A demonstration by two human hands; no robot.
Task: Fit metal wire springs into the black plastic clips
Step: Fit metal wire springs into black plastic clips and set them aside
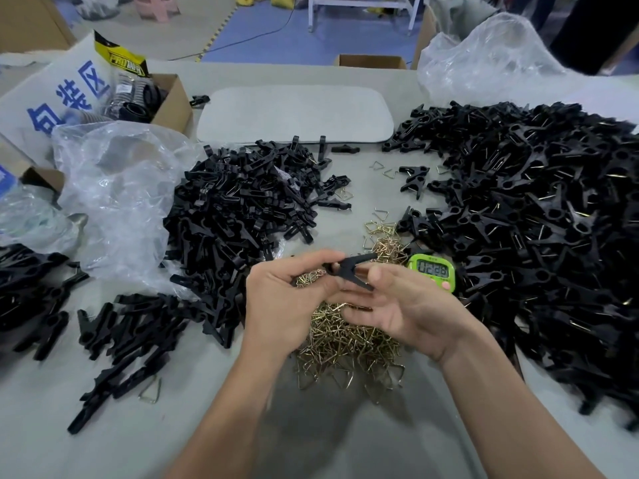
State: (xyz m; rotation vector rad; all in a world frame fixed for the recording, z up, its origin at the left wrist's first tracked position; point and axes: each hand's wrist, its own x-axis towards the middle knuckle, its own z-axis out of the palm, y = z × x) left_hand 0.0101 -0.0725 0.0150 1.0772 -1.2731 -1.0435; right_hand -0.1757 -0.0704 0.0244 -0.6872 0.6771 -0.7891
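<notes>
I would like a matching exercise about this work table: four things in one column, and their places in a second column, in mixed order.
Things:
1 green timer
2 wire springs
3 black clip
4 grey pad

Places:
a held between left hand and right hand
b far side, centre
c heaped below the hands
d just right of the springs heap

Pairs: 1-d, 2-c, 3-a, 4-b

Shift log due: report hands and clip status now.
Left hand grips black clip. Right hand pinches its other end. Spring pile beneath, green timer alongside.
</notes>
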